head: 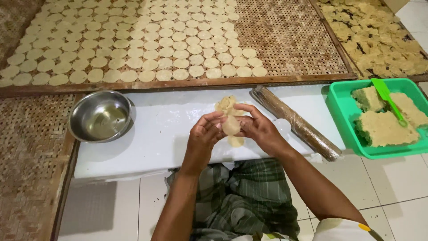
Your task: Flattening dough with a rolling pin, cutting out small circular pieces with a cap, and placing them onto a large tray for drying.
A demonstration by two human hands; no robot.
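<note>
My left hand (203,136) and my right hand (258,129) meet over a white board (160,134), both pinching a thin pale dough disc (231,126) held between the fingertips. More flat dough pieces lie under and behind the hands: a rumpled piece of dough (225,104) on the board and another round disc (236,141) just below the held one. A rolling pin wrapped in clear film (294,122) lies diagonally on the board to the right of my right hand.
A woven bamboo tray (290,40) behind the board carries rows of several round dough discs (133,44). A steel bowl (100,116) sits left. A green tub (343,116) with dough blocks and a green spatula (388,98) stands right. Another tray of pieces (379,35) is far right.
</note>
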